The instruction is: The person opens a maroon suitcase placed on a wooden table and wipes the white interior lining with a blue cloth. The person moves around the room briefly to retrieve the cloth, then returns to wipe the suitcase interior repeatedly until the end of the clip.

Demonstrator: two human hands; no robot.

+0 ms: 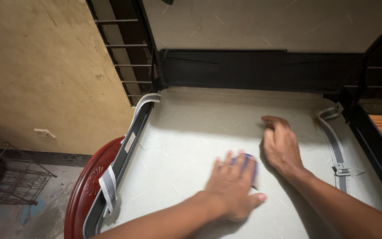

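An open suitcase point(186, 115) lies flat before me, its pale fabric lining facing up. My left hand point(233, 188) presses palm-down on a small blue and white cloth or sponge point(254, 166) on the lining, fingers spread over it and blurred. My right hand point(281, 146) rests flat on the lining just to the right of it, fingers pointing away from me. The suitcase's raised lid point(266, 22) stands at the back, joined by a black zipped band point(244, 68).
Grey and white packing straps lie at the left side point(108, 183) and right side point(334, 146) of the suitcase. The case rests on a red plastic chair point(85, 186). A metal rack point(9, 177) stands at the lower left, a beige wall point(36, 66) behind.
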